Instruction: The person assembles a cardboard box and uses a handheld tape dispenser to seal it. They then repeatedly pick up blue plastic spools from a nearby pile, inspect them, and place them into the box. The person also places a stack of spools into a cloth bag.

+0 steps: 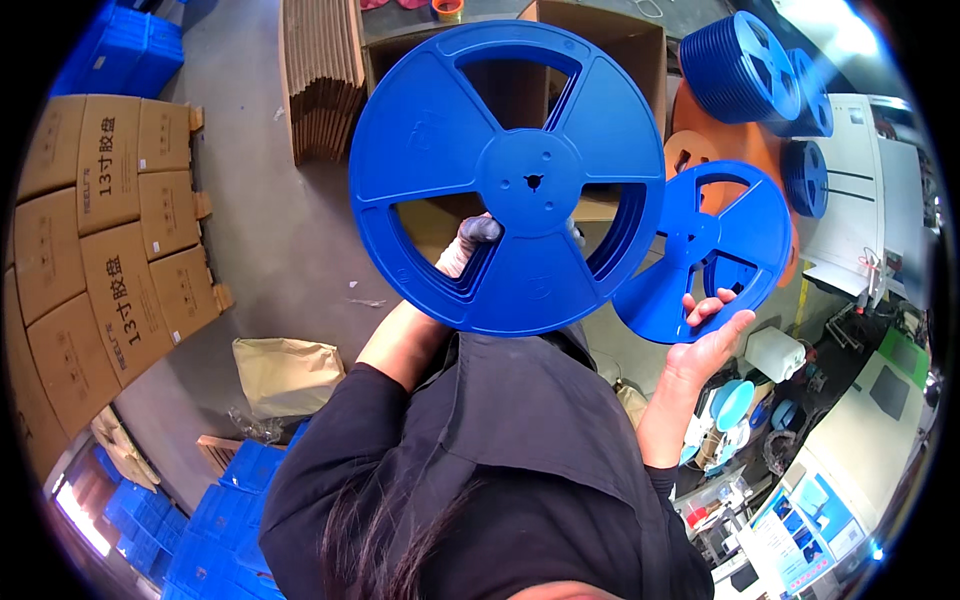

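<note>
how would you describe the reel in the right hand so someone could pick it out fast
Start from the big blue reel filling the middle of the view, gripped by the left hand. Just right of it, the bare right hand holds a smaller-looking blue reel by its lower rim, in front of orange discs.

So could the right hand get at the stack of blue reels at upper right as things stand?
Probably not: the right hand already holds a blue reel, and the stack of blue reels lies well beyond it, across the orange discs.
</note>
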`<state>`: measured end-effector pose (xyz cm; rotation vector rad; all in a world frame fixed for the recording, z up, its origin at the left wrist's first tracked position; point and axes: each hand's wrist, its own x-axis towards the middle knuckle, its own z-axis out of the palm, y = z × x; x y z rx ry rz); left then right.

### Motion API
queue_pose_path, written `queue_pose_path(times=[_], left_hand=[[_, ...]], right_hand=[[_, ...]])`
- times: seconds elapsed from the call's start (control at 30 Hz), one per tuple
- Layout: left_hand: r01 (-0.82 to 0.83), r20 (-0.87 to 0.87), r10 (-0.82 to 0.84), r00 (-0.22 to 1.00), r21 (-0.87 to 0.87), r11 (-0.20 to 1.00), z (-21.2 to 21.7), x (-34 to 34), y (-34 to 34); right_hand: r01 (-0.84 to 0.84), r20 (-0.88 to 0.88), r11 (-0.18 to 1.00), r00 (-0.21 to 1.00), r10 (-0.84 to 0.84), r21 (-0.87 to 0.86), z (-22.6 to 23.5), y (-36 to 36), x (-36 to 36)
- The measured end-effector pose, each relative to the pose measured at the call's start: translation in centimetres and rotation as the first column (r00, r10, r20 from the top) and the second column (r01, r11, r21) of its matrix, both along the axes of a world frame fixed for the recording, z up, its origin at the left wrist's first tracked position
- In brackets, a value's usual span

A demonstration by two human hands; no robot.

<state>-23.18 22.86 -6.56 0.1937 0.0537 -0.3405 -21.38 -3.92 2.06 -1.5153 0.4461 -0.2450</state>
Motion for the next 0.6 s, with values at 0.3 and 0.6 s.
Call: queue_pose_path(times=[0.3, 0.6], left_hand=[[0.039, 0.125, -0.006, 0.992, -0.264, 0.964, -1.9, -0.9, -0.6], [-0.027, 0.09, 0.055, 0.994, -0.284, 0.958, -2.1, -1.7, -0.1]], right_hand=[[0.015, -0.075, 1.0, 0.997, -0.015, -0.002, -0.2, -1.4, 0.3], [0.122, -0.025, 0.956, 0.993, -0.119, 0.266, 0.7, -4.6, -0.2]])
